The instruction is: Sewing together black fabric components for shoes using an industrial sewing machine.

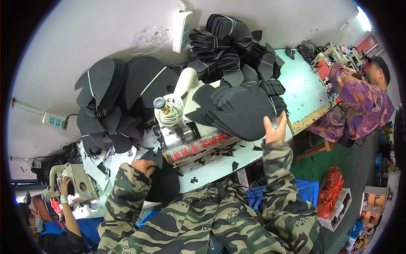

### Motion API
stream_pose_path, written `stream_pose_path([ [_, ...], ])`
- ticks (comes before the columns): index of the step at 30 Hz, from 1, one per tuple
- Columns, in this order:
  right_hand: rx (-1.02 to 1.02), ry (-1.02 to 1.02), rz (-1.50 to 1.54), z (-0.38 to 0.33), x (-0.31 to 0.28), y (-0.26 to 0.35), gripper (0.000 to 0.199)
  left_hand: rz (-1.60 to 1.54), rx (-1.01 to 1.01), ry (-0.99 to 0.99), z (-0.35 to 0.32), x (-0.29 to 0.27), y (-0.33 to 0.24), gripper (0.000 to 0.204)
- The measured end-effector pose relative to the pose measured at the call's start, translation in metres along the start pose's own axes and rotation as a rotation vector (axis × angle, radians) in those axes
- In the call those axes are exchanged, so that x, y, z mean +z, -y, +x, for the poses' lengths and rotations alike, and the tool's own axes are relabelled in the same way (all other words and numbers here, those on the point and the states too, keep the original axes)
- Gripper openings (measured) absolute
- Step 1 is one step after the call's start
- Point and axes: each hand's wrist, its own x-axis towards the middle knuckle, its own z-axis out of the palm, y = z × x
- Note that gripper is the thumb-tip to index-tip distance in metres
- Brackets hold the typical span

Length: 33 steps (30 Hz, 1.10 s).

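Note:
My right hand [274, 129] is raised with fingers spread at the right edge of a stack of flat black cut pieces [237, 111] that lies on the white sewing machine [186, 127]; it touches the stack's edge and grips nothing. My left hand [144, 165] rests low on the table, fingers closed on a black fabric piece [164, 183] in front of the machine. A spool of white thread [171, 111] stands on top of the machine.
Bundles of black cut pieces [228, 46] are heaped against the wall, more [114, 97] at left. A person in a purple patterned top [359, 108] sits at the far right. Another person [63, 220] works a machine [76, 182] at left. A blue crate [304, 190] stands below.

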Motion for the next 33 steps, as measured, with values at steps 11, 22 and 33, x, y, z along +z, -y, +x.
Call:
stream_pose_path([
  [11, 0.019, 1.328, 0.348, -0.067, 0.009, 0.059, 0.059, -0.863, 0.272, 0.163, -0.005, -0.055, -0.106, 0.019],
  [22, 0.491, 1.075, 0.311, -0.103, 0.071, 0.048, 0.026, -0.428, 0.019, -0.323, 0.059, 0.003, -0.083, 0.022],
  [33, 1.180, 1.288, 0.467, -0.122, 0.045, 0.080, 0.034, -0.509, -0.181, -0.102, 0.073, -0.032, -0.111, 0.025],
])
